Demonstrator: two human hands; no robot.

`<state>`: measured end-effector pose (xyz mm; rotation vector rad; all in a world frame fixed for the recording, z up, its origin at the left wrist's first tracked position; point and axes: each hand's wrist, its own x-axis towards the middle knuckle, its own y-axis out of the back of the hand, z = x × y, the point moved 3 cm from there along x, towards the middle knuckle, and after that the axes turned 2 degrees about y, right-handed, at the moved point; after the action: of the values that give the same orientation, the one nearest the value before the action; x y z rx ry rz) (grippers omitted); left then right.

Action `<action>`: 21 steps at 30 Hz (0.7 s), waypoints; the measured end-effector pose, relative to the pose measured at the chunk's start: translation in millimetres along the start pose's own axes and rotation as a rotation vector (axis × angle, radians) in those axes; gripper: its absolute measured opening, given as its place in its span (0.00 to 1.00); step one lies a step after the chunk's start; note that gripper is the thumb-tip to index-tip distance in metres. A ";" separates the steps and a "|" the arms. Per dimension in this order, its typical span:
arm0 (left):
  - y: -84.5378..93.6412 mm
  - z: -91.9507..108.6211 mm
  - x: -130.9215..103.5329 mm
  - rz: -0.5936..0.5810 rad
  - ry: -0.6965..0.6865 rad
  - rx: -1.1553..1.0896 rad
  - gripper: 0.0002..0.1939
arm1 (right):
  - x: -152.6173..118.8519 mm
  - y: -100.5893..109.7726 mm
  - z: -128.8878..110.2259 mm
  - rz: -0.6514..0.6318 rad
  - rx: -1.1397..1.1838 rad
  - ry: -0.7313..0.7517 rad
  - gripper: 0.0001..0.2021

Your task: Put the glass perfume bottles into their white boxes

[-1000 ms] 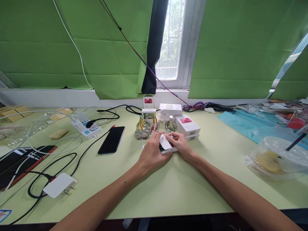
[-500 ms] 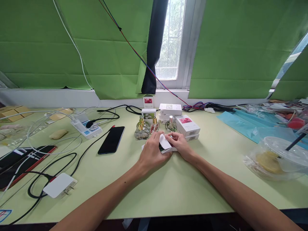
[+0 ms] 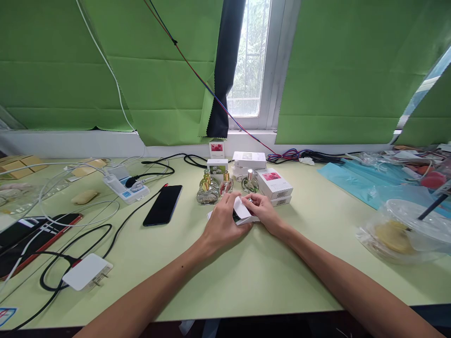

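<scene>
Near the middle of the table a small white box [image 3: 242, 211] lies on its side with a flap raised. My left hand [image 3: 221, 219] is wrapped over its left part. At the box's right end my right hand [image 3: 263, 211] has its fingers closed around something small and shiny, mostly hidden. Just beyond my hands stand several glass perfume bottles, among them one with a gold cap [image 3: 207, 192] and one with a silver cap [image 3: 250, 182]. Stacked white boxes [image 3: 275, 183] with a pink flower picture sit to the right of them.
A black phone [image 3: 162, 205], a power strip [image 3: 127, 187], a white charger [image 3: 88, 272] and tangled cables lie to the left. More white boxes [image 3: 249, 160] stand at the back. On the right are blue plastic sheeting [image 3: 352, 183] and a lidded clear cup [image 3: 416, 225].
</scene>
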<state>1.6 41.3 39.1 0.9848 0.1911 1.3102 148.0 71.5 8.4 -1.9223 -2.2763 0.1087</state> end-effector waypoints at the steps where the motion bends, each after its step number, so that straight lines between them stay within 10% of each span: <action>1: 0.1 0.1 0.1 -0.003 -0.003 0.002 0.31 | -0.3 0.0 -0.3 -0.003 -0.001 -0.001 0.26; 21: -1.9 -2.4 -1.8 0.028 0.041 0.025 0.31 | 0.0 -1.1 -0.1 -0.005 -0.026 0.018 0.25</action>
<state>0.9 41.0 35.6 0.9853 0.2265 1.3567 147.0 71.3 8.7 -1.9220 -2.2823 0.0615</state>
